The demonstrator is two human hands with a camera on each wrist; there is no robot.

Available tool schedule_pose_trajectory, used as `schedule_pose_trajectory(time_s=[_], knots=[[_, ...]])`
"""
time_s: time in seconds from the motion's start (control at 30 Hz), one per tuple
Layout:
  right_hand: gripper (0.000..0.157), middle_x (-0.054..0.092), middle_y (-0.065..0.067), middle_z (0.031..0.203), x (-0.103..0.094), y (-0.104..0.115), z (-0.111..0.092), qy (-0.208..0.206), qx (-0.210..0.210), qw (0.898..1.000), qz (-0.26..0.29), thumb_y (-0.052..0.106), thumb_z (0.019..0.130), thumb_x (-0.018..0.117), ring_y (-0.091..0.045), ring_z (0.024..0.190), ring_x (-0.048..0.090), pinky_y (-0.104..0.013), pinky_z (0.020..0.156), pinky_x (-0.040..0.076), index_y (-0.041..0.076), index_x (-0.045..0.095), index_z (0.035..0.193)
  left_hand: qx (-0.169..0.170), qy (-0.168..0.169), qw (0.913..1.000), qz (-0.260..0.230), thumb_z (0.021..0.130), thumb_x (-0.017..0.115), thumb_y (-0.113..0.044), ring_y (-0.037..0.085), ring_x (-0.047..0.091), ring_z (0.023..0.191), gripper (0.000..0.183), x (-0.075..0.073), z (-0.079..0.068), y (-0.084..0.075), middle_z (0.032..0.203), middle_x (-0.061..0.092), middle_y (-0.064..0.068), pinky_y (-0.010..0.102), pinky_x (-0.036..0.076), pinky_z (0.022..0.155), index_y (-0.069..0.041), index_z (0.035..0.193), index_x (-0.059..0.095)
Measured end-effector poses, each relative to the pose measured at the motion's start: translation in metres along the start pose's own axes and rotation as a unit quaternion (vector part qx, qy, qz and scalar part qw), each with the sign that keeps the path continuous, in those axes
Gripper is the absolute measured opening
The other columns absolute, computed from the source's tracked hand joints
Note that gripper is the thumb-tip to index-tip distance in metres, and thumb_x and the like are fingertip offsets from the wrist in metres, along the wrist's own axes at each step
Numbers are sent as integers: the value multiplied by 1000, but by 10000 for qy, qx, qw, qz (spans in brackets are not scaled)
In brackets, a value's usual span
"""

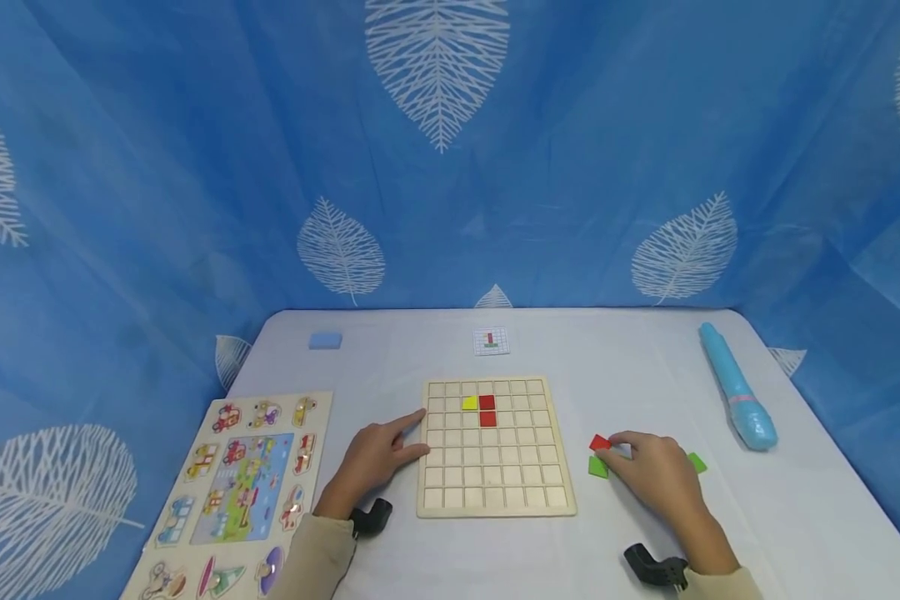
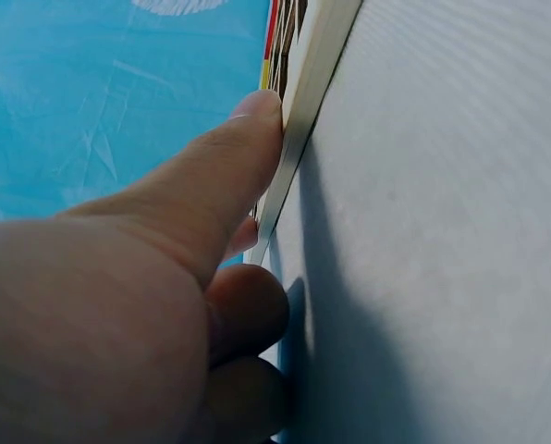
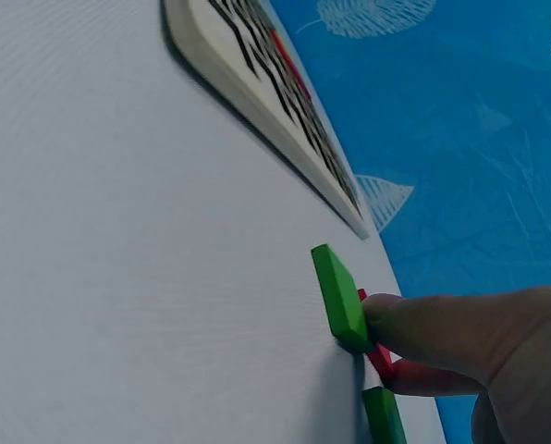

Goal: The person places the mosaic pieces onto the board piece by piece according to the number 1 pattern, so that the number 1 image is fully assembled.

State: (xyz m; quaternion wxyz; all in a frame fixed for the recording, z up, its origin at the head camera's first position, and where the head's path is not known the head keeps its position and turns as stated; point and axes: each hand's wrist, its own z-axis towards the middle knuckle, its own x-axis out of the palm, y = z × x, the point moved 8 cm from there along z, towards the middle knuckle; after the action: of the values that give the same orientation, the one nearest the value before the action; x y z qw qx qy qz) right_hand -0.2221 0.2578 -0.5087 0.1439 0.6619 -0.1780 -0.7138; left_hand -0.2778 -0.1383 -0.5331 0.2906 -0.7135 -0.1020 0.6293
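My right hand (image 1: 660,475) pinches a red square tile (image 1: 598,442) between thumb and finger, right of the wooden grid board (image 1: 510,457). A green tile (image 1: 597,467) lies close by the red one, and another green tile (image 1: 697,462) shows beyond the hand. In the right wrist view the red tile (image 3: 380,363) is partly hidden by the thumb and a green tile (image 3: 336,294). With thumb and index finger extended, my left hand (image 1: 372,458) touches the board's left edge. On the grid sit a yellow tile (image 1: 469,403) and two red tiles (image 1: 487,419), one below the other.
A small pattern card (image 1: 499,347) lies behind the board, and a light blue block (image 1: 325,341) at the back left. A wooden vehicle peg puzzle (image 1: 315,433) occupies the left side. Toward the right edge lies a blue mallet-shaped object (image 1: 735,390).
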Motion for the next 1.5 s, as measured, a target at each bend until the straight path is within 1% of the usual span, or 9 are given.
schedule_pose_trajectory(time_s=[0.1,0.17,0.33,0.4,0.53,0.77,1.03,1.33,1.5], knots=[[42,49,6,55,2,0,-2,83,2,10000,-28,38,87,80,-16,62,49,-32,53,38,1,77,109,107,-58,9999,55,91,75,-48,6,38,55,62,0,0,-2,63,45,-10,26,33,55,-23,145,60],[42,48,6,55,4,-1,-3,82,3,9999,-76,37,88,80,-16,62,48,-32,53,38,1,77,109,91,-43,9999,52,90,75,-48,6,37,55,62,0,1,-2,63,45,-10,26,33,55,-24,146,60],[39,41,5,51,7,1,-6,-38,-46,9999,-150,33,87,81,-15,54,40,-31,49,31,1,77,109,14,29,10000,13,90,76,-46,6,37,54,62,4,2,-1,63,45,-9,25,33,54,-24,146,60],[39,39,4,50,6,3,-6,-134,-59,9998,-154,32,87,81,-14,53,38,-31,49,29,1,77,109,52,18,10000,12,90,76,-46,6,37,54,62,4,1,-1,63,45,-9,25,32,54,-24,146,60],[38,39,4,51,3,10,-6,-282,-122,9993,-198,30,88,80,-15,54,37,-31,51,30,2,76,113,82,-4,10000,26,90,76,-46,6,36,55,62,3,1,-3,63,45,-10,25,32,55,-24,146,60],[38,37,5,51,-1,33,0,-328,-409,9983,-264,30,88,80,-15,53,36,-30,52,27,4,76,116,33,14,10000,61,91,76,-46,6,37,55,61,3,-1,-1,63,45,-10,25,32,54,-24,146,60],[33,31,9,49,-2,63,5,-669,-1019,9923,-229,30,87,82,-10,50,29,-28,50,24,6,79,110,72,-56,9999,51,90,75,-47,6,37,55,62,3,0,1,63,45,-10,25,32,54,-24,146,60],[32,32,9,49,8,92,11,-531,-1289,9901,-126,32,86,83,-10,51,30,-28,53,26,10,80,109,102,-87,9999,-13,91,75,-47,6,37,55,62,4,-1,3,63,46,-10,26,32,54,-23,146,60],[31,32,11,50,13,107,14,-532,-1590,9858,-123,31,86,84,-8,51,29,-29,55,29,11,80,109,135,-121,9998,21,91,75,-46,6,37,55,61,2,-2,1,64,46,-10,26,33,54,-22,145,60]])
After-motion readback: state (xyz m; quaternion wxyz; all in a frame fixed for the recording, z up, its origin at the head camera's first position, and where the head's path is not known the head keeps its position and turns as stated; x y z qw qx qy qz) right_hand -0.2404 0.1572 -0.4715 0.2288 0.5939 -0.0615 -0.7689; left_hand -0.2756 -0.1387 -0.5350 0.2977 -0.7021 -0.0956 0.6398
